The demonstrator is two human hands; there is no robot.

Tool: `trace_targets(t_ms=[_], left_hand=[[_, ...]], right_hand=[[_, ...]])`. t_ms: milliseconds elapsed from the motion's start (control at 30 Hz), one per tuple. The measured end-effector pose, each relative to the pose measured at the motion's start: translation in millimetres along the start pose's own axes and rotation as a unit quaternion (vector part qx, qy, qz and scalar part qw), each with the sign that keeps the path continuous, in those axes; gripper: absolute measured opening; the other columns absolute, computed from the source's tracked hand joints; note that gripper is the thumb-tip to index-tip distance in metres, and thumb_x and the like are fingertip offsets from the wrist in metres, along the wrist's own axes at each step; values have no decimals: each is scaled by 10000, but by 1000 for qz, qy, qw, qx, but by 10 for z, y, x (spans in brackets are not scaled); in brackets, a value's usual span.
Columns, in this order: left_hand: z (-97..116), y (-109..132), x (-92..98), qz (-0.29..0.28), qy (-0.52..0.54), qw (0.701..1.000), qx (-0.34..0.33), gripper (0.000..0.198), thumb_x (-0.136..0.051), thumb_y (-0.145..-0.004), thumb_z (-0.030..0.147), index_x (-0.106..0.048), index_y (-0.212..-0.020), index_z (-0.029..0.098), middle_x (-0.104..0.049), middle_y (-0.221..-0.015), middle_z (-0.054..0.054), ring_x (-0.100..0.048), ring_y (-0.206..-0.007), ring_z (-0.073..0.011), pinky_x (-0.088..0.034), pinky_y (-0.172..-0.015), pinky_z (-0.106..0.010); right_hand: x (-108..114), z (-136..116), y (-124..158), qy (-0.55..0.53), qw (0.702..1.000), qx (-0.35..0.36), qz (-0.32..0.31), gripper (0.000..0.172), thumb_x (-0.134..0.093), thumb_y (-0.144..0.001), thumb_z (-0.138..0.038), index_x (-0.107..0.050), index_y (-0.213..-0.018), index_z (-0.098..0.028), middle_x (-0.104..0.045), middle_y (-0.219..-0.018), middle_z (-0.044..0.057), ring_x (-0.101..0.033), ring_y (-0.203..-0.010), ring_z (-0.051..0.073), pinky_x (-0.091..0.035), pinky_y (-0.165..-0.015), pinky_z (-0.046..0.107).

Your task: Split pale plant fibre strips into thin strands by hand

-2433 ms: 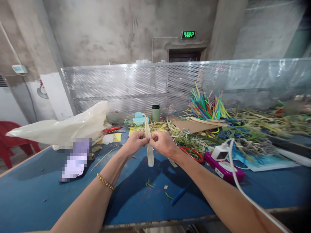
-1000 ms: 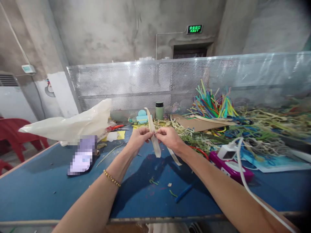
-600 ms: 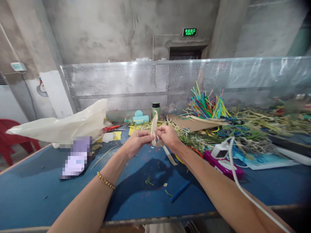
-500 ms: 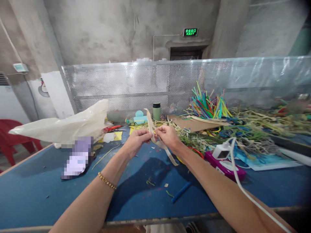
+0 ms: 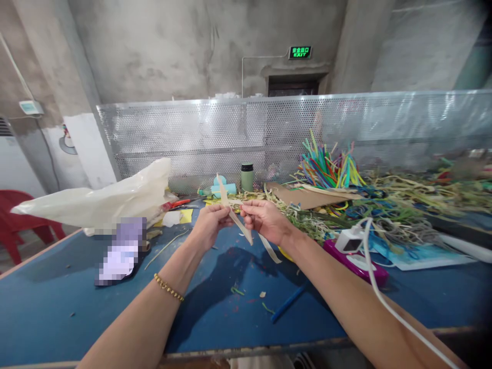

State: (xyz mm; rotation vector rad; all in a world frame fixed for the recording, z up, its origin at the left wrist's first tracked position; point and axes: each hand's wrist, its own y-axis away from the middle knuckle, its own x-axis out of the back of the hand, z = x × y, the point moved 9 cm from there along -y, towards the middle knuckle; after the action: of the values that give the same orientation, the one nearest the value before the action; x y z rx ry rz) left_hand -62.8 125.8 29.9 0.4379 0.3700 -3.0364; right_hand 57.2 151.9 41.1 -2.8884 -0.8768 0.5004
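Observation:
Above the blue tabletop [image 5: 215, 318], my left hand [image 5: 211, 221] pinches a pale, flat strip [image 5: 241, 228] that looks like dried leaf or husk. The strip slants from upper left to lower right past the fingertips. My right hand [image 5: 265, 219] is closed close beside it, thumb and finger pinching a pale strip that reaches across to the left fingers. A second pale tail [image 5: 270, 250] hangs below my right hand; whether it belongs to the same piece I cannot tell. Both sets of fingertips are nearly touching.
A phone [image 5: 121, 251] and a cream plastic bag [image 5: 115, 200] lie left. A green bottle [image 5: 247, 178] stands behind my hands. To the right are colourful pipe cleaners [image 5: 330, 166], cardboard [image 5: 307, 196], a purple power strip [image 5: 357, 261] and a white cable [image 5: 378, 292]. A blue stick [image 5: 288, 303] lies in front.
The strip has turned from nearly upright to a slant, its lower end now showing below the fingers. Both hands have shifted slightly left.

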Motion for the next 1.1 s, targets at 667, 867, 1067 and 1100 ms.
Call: trace_targets(t_ms=[667, 867, 1067, 1100], left_hand=[[327, 36, 1180, 344, 20, 939, -17, 49, -548, -685, 117, -555, -713, 156, -524, -519, 38, -502, -427, -77, -404, -459, -200], [156, -39, 682, 209, 4, 978, 1, 179, -744, -561, 171, -628, -687, 118, -563, -582, 9, -524, -469, -104, -417, -442, -229], [26, -41, 268, 67, -44, 996, 29, 268, -788, -579, 243, -713, -783, 87, -609, -661, -28, -537, -516, -96, -448, -476, -237], [18, -37, 233, 54, -47, 997, 28, 281, -797, -581, 260, -715, -788, 88, -605, -654, -23, -534, -520, -95, -448, -479, -236]], right_hand=[[812, -125, -89, 64, 976, -30, 204, 107, -581, -806, -101, -592, -700, -107, -647, -558, 37, -567, -415, 89, -437, -370, 179], [499, -22, -41, 82, 985, -44, 144, 67, -572, -835, -105, -616, -786, -96, -741, -761, 121, -706, -613, 166, -538, -528, 225], [385, 81, -58, 288, 949, -50, 119, 66, -587, -792, -135, -615, -732, -127, -732, -770, 116, -704, -725, 205, -523, -613, 265], [410, 26, -65, 337, 931, -20, 141, 38, -610, -763, -127, -627, -729, -129, -728, -774, 106, -694, -742, 199, -509, -620, 254]])
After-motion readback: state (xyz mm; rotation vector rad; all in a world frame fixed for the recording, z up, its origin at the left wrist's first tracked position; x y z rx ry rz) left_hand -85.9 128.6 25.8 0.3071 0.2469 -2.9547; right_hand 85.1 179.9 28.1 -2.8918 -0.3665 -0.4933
